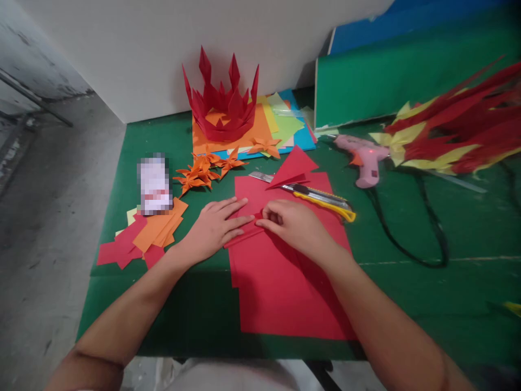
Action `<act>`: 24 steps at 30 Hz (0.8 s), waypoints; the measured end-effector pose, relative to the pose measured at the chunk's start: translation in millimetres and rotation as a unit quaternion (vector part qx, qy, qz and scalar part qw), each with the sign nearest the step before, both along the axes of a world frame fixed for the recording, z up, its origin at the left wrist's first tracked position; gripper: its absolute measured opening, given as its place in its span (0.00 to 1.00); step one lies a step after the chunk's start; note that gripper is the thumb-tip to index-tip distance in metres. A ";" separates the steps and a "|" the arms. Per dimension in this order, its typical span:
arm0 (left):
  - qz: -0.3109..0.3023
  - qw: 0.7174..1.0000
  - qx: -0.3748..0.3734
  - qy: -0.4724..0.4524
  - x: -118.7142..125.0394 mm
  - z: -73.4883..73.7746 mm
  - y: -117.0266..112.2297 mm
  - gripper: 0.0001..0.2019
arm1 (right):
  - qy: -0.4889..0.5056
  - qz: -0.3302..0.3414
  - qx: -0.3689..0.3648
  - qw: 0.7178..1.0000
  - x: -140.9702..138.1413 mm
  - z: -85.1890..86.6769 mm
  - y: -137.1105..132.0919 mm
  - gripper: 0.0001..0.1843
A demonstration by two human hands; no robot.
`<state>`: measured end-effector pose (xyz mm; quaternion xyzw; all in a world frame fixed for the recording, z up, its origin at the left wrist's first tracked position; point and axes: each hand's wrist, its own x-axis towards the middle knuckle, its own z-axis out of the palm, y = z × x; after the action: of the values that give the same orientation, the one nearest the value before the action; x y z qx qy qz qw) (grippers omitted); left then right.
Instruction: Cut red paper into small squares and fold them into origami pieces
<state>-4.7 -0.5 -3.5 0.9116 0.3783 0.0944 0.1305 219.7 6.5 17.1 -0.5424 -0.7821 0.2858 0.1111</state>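
Observation:
My left hand [211, 228] lies flat with its fingers stretched out, pressing on a folded piece of red paper [246, 237]. From the other side my right hand [291, 224] is closed, its thumb and forefinger pinching the end of that piece. Both rest over larger red paper sheets [280, 298], stacked unevenly. Just beyond my right hand a yellow utility knife [325, 200] lies across the sheets, its blade pointing left. A red folded paper triangle [293, 167] partly covers the knife's front end.
A red paper crown [223, 117] stands on coloured sheets [264, 117] at the back. Orange paper flowers [199, 172], a phone [154, 184] and paper scraps [158, 231] lie left. Right are a pink glue gun [366, 157], its black cord [382, 233] and a red-yellow paper piece [451, 125].

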 end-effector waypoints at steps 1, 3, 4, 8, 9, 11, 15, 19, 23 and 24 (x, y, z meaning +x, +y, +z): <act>0.001 1.000 0.002 0.003 0.0 -0.2 0.0 0.18 | 0.000 -0.001 0.000 1.000 0.0 0.0 0.0 0.13; 0.001 1.000 0.004 0.007 0.0 -0.5 -0.2 0.18 | 0.002 -0.002 0.002 1.000 -0.2 0.4 -0.3 0.13; 0.001 1.000 0.006 0.008 0.0 -0.5 -0.4 0.18 | 0.004 -0.002 0.002 1.000 -0.4 0.5 -0.6 0.13; 0.001 1.000 0.010 0.006 0.3 -0.3 -0.9 0.18 | 0.009 -0.003 0.010 1.000 -0.1 -0.4 -1.5 0.13; 0.002 1.000 0.011 0.006 0.5 -0.2 -1.0 0.18 | 0.011 -0.003 0.011 1.000 0.5 -1.1 -1.6 0.13; 0.002 1.000 0.010 0.006 0.8 0.0 -1.2 0.19 | 0.022 -0.008 0.006 1.000 2.8 -2.7 -1.7 0.12; 0.005 1.000 0.008 0.007 1.2 -0.4 -1.3 0.18 | 0.076 -0.031 -0.031 0.996 9.7 -4.5 -1.4 0.10; 0.003 1.000 0.007 0.003 0.9 -1.6 -0.9 0.18 | 0.081 -0.027 -0.049 0.995 13.2 -3.0 -1.0 0.10; 0.003 1.000 0.013 -0.001 0.6 -1.6 -0.6 0.18 | 0.060 -0.013 -0.039 0.997 12.0 -1.8 -1.1 0.08; 0.003 1.000 0.014 -0.002 0.6 -1.3 -0.7 0.18 | 0.060 -0.008 -0.037 0.998 11.4 -1.8 -1.3 0.08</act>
<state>-4.1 -1.2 -4.8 0.9118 0.3798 0.1016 0.1182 231.1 5.2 15.3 -0.5346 -0.7585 0.3453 0.1397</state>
